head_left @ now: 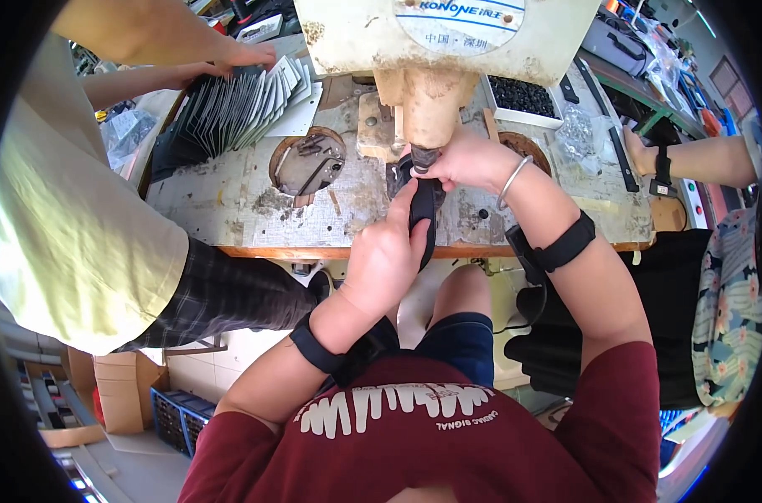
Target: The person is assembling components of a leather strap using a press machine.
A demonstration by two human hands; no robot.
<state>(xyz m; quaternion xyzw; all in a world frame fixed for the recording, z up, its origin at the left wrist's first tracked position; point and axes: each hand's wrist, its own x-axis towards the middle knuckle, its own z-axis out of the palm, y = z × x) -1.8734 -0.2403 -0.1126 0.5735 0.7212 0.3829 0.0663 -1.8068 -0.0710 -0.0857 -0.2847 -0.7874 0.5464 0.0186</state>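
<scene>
My left hand (383, 256) is closed around a long black strap (424, 216), its index finger stretched along it toward the press. The strap runs up from over the table's front edge to beneath the press head (427, 105), a worn white machine with a dark metal tip. My right hand (473, 159), a bangle on its wrist, has its fingers pressed together right beside that tip, at the strap's far end. What those fingers pinch is mostly hidden; a small white spot shows between the two hands.
Two round holes, the left one (307, 161) holding small parts, cut the worn table. Behind it stands a fan of grey and black sheets (251, 105), touched by another person's hand. A white box of black pieces (523, 102) lies right, near another person's hand (638, 151).
</scene>
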